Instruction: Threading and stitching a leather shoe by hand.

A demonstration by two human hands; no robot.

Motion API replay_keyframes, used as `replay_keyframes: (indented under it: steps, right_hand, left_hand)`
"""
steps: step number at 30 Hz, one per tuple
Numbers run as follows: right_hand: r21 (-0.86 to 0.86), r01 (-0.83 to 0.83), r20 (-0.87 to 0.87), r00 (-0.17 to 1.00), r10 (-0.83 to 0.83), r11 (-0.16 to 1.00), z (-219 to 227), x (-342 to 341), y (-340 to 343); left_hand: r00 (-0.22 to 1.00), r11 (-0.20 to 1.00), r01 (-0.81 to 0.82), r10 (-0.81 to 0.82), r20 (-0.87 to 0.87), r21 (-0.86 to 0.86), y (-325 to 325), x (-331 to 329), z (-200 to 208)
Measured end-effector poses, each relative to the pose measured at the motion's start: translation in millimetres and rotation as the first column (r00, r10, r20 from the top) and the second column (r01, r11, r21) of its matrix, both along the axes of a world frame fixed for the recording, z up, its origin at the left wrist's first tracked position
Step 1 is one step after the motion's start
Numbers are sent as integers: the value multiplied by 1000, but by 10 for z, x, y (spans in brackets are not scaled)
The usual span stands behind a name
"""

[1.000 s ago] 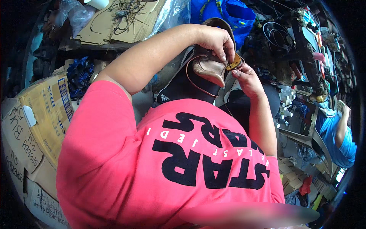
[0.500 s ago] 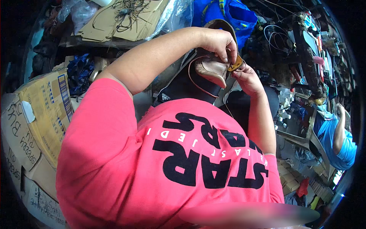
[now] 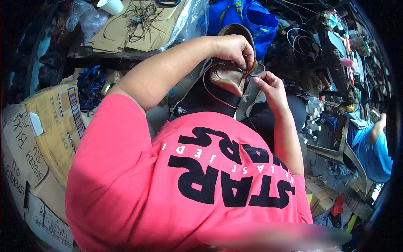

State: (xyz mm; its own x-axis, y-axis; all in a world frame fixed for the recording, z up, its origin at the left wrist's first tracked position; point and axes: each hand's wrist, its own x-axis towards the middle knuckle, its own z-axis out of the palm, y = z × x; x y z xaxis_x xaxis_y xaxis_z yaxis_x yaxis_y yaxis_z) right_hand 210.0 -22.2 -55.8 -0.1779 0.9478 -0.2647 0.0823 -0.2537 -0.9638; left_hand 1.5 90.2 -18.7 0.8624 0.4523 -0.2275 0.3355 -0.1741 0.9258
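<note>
A brown leather moccasin-style shoe [image 3: 226,79] rests on my dark-clothed leg, its toe toward me. My left hand [image 3: 236,50] reaches over its opening from the far left, fingers closed in a pinch on the tan leather flap [image 3: 252,67] at the shoe's edge. A thin brown lace [image 3: 205,84] curves round the left of the toe, and a small loop of lace stands out at the right by the flap. My right hand [image 3: 270,87] is beside that loop, thumb and forefinger pinched on the lace. The shoe's inside is partly hidden behind my left hand.
Cardboard sheets [image 3: 119,35] at the far left carry a tangle of laces [image 3: 140,19] and a white cup [image 3: 110,5]. A blue bag [image 3: 262,31] lies beyond the shoe. Cardboard boxes [image 3: 52,126] stand left; white bottles [image 3: 312,110] and a person in blue [image 3: 371,153] are right.
The tan flap has turned and shows narrower. A lace loop now stands out beside it. My right hand has come slightly off the flap, and the shoe has shifted a little left.
</note>
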Motion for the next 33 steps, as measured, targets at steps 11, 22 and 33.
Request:
replay_keyframes:
  steps: [11, 22, 33]
  right_hand:
    - [578, -79, 374, 910, -177, 812, 131, -258, -47]
    - [708, -34, 413, 831, -374, 705, 180, -190, -33]
    - [527, -274, 580, 808, -104, 805, -28, -487, 146]
  left_hand:
    - [942, 554, -293, 305, 137, 779, -640, -270, 153]
    - [970, 750, -74, 208, -127, 657, -572, -304, 107]
    - [917, 694, 102, 211, -337, 713, -842, -716, 601]
